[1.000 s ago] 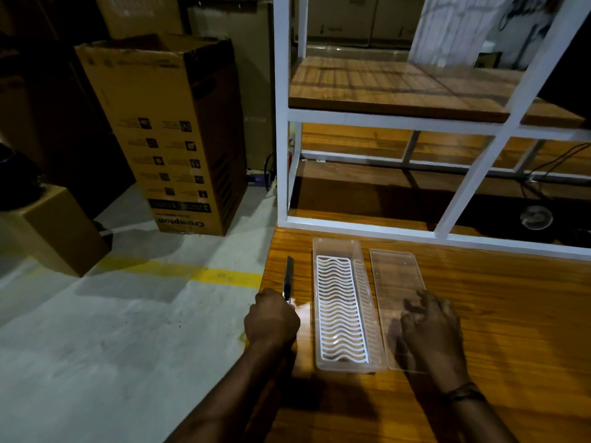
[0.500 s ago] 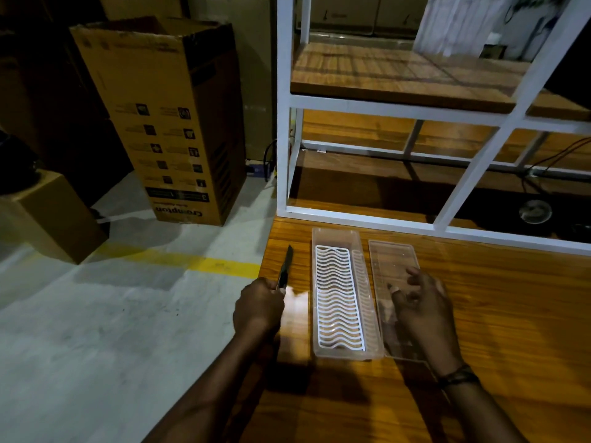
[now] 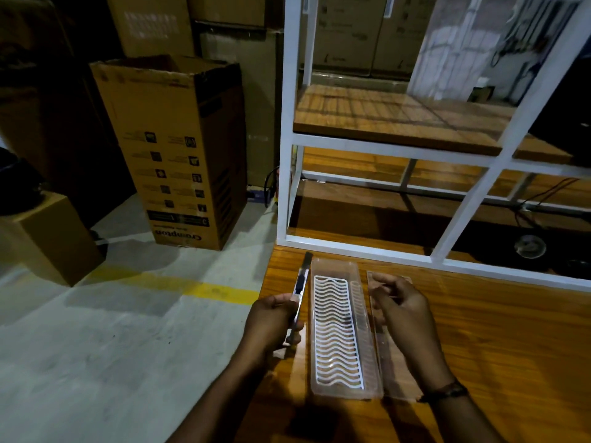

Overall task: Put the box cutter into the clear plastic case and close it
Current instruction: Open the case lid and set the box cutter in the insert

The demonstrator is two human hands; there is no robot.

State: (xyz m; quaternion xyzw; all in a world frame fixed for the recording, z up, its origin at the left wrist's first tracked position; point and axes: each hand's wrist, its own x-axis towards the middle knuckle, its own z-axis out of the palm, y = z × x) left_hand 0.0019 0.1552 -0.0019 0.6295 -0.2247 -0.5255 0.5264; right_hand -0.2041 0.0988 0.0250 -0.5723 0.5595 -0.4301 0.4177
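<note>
The clear plastic case [image 3: 331,266] lies open on the wooden table, with a white wavy grid insert inside. Its clear lid [image 3: 395,375] lies flat just to the right of it. My left hand [image 3: 271,324] grips the slim box cutter [image 3: 300,282], lifted off the table just left of the case, its tip pointing away from me. My right hand [image 3: 403,318] hovers over the far part of the lid with fingers curled and apart, holding nothing that I can see.
The wooden table [image 3: 495,346] has its left edge right beside my left hand, with concrete floor below. A white metal shelf frame [image 3: 287,155] stands at the table's back edge. A tall cardboard box [image 3: 179,155] and a smaller one [image 3: 48,238] stand on the floor at left.
My left hand has lifted the box cutter off the table and tilted it toward the case. My right hand has slid farther up the lid and raised its fingers.
</note>
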